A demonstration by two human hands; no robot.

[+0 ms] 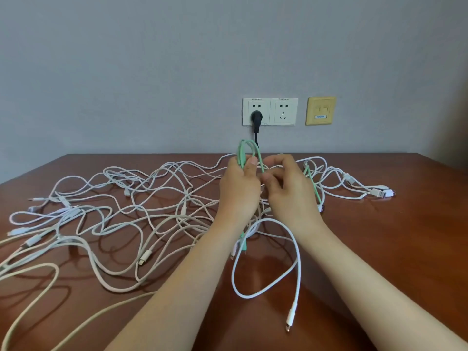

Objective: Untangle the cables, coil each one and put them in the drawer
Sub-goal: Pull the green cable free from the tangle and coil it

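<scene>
a person's left hand (pixel 239 191) grips a few short loops of a green cable (pixel 249 148) at centre frame, thumb pressed over them. the right hand (pixel 291 191), just beside it, pinches a strand of the same cable between curled fingers. the coil looks only begun: more green runs off to the right of the hands. a white cable (pixel 300 259) hangs in a loose loop below the wrists, its plug near the bottom edge. across the left and centre of the worktop (pixel 379 249) the tangle of pale cables (pixel 182 210) lies uncoiled and crossed over itself. no finished coil shows and no drawer is in view, so nearly all the job appears to remain.
</scene>
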